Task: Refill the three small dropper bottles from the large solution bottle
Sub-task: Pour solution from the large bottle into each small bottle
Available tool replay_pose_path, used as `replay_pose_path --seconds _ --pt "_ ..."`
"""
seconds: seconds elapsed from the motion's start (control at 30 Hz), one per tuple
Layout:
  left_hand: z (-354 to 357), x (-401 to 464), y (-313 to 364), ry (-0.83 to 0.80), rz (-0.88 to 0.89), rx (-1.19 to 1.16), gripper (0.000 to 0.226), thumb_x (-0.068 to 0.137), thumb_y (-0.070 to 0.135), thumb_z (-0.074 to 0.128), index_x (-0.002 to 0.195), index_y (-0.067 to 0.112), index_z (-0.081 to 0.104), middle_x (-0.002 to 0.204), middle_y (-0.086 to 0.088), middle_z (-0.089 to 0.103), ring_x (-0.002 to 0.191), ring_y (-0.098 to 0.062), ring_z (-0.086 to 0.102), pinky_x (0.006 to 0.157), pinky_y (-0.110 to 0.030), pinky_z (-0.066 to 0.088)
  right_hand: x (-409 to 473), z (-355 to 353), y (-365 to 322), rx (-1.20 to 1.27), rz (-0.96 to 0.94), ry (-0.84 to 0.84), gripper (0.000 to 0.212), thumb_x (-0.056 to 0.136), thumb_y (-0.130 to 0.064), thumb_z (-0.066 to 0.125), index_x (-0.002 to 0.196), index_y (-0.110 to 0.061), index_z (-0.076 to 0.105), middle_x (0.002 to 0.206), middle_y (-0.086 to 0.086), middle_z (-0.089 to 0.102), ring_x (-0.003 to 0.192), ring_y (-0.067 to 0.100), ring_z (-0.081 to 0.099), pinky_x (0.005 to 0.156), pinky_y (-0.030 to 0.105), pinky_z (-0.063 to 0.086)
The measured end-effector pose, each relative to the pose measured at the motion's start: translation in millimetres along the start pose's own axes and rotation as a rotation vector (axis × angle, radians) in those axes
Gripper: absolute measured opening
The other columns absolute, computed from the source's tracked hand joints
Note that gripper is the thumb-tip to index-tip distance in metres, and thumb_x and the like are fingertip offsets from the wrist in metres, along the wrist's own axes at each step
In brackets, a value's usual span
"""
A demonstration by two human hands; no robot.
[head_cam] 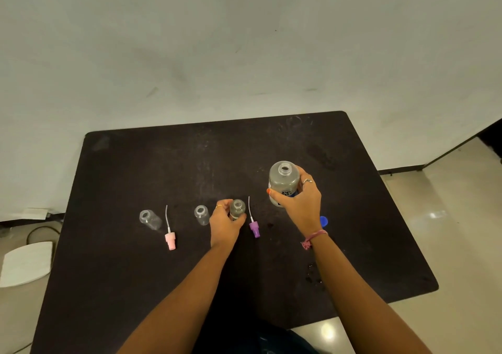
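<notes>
My right hand grips the large clear solution bottle, uncapped and upright, above the dark table. My left hand holds a small open dropper bottle that looks greyish inside. Two more small clear bottles stand uncapped to the left, one at the middle and one at the far left. A pink dropper cap with a white tube lies between them. A purple dropper cap with its tube lies just right of my left hand.
A blue cap lies on the table, partly hidden behind my right wrist. Small dark wet spots mark the table near my right forearm. A white object and a cable sit on the floor at the left.
</notes>
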State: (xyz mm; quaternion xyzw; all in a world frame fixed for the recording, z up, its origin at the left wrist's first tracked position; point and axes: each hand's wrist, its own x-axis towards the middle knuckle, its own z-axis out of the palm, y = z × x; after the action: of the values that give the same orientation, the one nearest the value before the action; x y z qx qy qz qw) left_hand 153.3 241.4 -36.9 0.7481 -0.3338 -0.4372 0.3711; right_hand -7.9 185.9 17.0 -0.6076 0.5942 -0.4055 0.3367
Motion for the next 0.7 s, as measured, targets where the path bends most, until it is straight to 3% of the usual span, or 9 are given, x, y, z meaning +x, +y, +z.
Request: replay_pose_path --seconds 0.1,0.23,0.33,0.4,0.47,0.57,0.7 --pt "-0.6 -2.4 0.1 -0.018 0.009 0.011 0.059 0.078 0.002 0.073 0.13 0.012 0.046 0.123 0.0 0.058 0.116 -0.011 0.054 0.095 -0.019 0.04 0.4 -0.8 1.8 -0.002 -0.009 -0.011 0.072 0.064 -0.024 0.086 0.127 -0.022 0.052 0.12 -0.006 0.056 0.112 0.007 0.053 0.096 0.025 0.046" --pt "-10.6 -16.1 3.9 -0.033 0.09 0.024 0.086 0.074 0.003 0.077 0.145 0.015 0.03 0.147 -0.003 0.04 0.137 -0.014 0.036 0.111 -0.027 0.03 -0.4 -1.5 0.4 0.005 -0.014 -0.017 0.071 0.064 -0.022 0.086 0.126 -0.023 0.051 0.12 -0.005 0.056 0.112 0.007 0.053 0.094 0.017 0.043" --pt "-31.3 -39.0 12.6 -0.017 0.233 0.018 0.083 0.076 0.004 0.076 0.145 0.016 0.032 0.146 0.003 0.038 0.134 -0.007 0.036 0.108 -0.018 0.031 -1.4 -1.7 -0.5 0.004 -0.025 -0.016 0.072 0.064 -0.022 0.086 0.127 -0.022 0.051 0.12 -0.005 0.056 0.112 0.007 0.053 0.094 0.017 0.043" --pt "-49.4 -54.0 15.3 0.04 0.352 0.009 0.076 0.077 0.004 0.076 0.141 0.017 0.038 0.135 0.007 0.042 0.123 -0.001 0.044 0.096 -0.005 0.036 -2.0 -1.8 -0.7 0.005 -0.029 -0.01 0.071 0.064 -0.023 0.086 0.126 -0.023 0.051 0.12 -0.005 0.056 0.111 0.007 0.053 0.093 0.017 0.043" --pt "-66.3 -57.8 11.5 0.146 0.451 0.04 0.07 0.077 0.007 0.077 0.137 0.019 0.042 0.128 0.009 0.043 0.116 -0.001 0.049 0.092 -0.005 0.039 -2.7 -1.4 -2.0 0.009 -0.03 -0.001 0.071 0.063 -0.023 0.087 0.125 -0.025 0.051 0.12 -0.006 0.056 0.111 0.007 0.053 0.092 0.014 0.043" --pt "-82.9 -42.2 -4.2 0.229 0.379 0.071 0.077 0.076 0.013 0.078 0.14 0.018 0.037 0.134 0.006 0.04 0.121 -0.005 0.043 0.101 -0.014 0.035 -4.2 -0.6 -5.0 0.02 -0.022 0.011 0.071 0.064 -0.023 0.086 0.125 -0.027 0.05 0.12 -0.006 0.056 0.111 0.007 0.053 0.09 0.012 0.042" --pt "-84.3 -17.7 -24.4 0.101 0.206 0.133 0.083 0.078 0.017 0.077 0.146 0.012 0.029 0.148 -0.006 0.036 0.136 -0.017 0.036 0.109 -0.023 0.027 -6.2 1.0 -5.5 0.022 -0.018 0.02 0.071 0.064 -0.025 0.086 0.125 -0.028 0.05 0.12 -0.005 0.056 0.112 0.009 0.053 0.093 0.02 0.045"
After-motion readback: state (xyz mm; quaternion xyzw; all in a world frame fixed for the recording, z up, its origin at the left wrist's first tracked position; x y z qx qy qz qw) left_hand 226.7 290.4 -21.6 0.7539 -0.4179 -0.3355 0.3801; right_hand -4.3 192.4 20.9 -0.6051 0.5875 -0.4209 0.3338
